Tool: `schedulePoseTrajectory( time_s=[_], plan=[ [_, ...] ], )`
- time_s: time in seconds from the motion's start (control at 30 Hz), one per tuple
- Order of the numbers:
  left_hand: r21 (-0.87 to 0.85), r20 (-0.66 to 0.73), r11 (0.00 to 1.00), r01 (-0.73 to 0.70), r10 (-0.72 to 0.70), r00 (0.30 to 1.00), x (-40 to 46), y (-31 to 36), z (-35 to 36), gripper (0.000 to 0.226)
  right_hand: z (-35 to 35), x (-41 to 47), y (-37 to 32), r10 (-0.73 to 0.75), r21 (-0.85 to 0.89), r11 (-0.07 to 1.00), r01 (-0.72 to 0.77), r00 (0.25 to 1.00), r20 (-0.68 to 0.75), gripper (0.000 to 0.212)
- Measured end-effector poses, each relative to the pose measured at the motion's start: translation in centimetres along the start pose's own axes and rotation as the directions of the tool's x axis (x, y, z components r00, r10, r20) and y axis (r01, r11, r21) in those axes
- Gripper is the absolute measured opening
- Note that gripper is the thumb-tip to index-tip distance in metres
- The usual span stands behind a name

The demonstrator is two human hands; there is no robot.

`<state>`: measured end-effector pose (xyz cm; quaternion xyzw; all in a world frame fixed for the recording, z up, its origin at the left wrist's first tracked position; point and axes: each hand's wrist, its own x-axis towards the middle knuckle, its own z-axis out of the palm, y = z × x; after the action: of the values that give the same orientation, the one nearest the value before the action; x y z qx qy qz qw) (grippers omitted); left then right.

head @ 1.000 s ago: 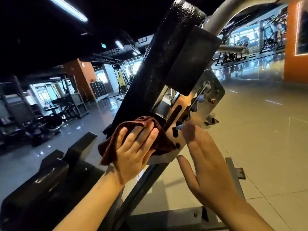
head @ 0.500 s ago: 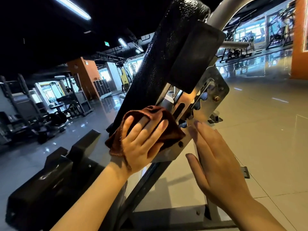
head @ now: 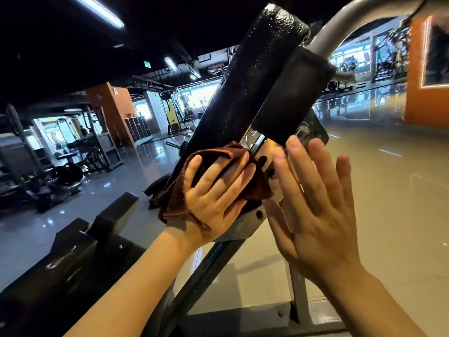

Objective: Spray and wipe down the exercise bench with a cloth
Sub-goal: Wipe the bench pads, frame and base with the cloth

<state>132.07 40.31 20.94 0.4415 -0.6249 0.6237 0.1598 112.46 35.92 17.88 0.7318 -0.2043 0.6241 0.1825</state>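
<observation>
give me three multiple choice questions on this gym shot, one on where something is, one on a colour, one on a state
1. Where is the cloth?
A. on the floor
B. under the left hand, against the bench frame
C. draped over the right hand

2. What colour is the cloth?
A. white
B. blue
C. reddish brown

3. How is the right hand?
A. open, fingers straight, holding nothing
B. gripping a spray bottle
C. clenched in a fist

Answers:
1. B, the left hand's fingers lie spread over the cloth at the base of the black pad.
2. C, the folds showing around the fingers are reddish brown.
3. A, the fingers are spread and straight beside the metal plate, and no bottle is in view.
</observation>
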Motion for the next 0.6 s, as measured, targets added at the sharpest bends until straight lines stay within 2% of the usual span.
schedulePoseTrajectory(
  time_s=[0.1,0.17,0.3,0.4,0.6],
  plan=[
    [-0.017,0.04,0.999,0.042,-0.041,0.998,-1.3,-0.2,-0.1,0.05,-0.8,1.6,-0.3,-0.016,-0.027,1.0,0.015,0.999,-0.049,0.056],
    [0.003,0.066,0.995,0.095,-0.095,0.993,-3.1,-0.6,-0.4,0.052,-1.8,3.2,-0.1,-0.068,-0.022,0.997,0.068,0.998,-0.017,0.057],
    [-0.015,0.11,0.948,0.317,-0.313,0.943,-4.8,0.6,-1.2,0.052,-2.8,6.4,1.2,-0.17,-0.152,0.971,0.185,0.98,0.105,0.055],
    [0.008,0.059,0.89,0.456,-0.455,0.888,-1.2,1.6,-0.8,0.051,-2.2,6.9,1.5,-0.191,-0.167,0.963,0.21,0.974,0.124,0.058],
    [-0.082,-0.054,0.891,0.447,-0.452,0.891,4.9,1.8,0.3,0.054,-2.8,7.0,2.6,-0.187,-0.212,0.954,0.212,0.974,0.13,0.062]
  ],
)
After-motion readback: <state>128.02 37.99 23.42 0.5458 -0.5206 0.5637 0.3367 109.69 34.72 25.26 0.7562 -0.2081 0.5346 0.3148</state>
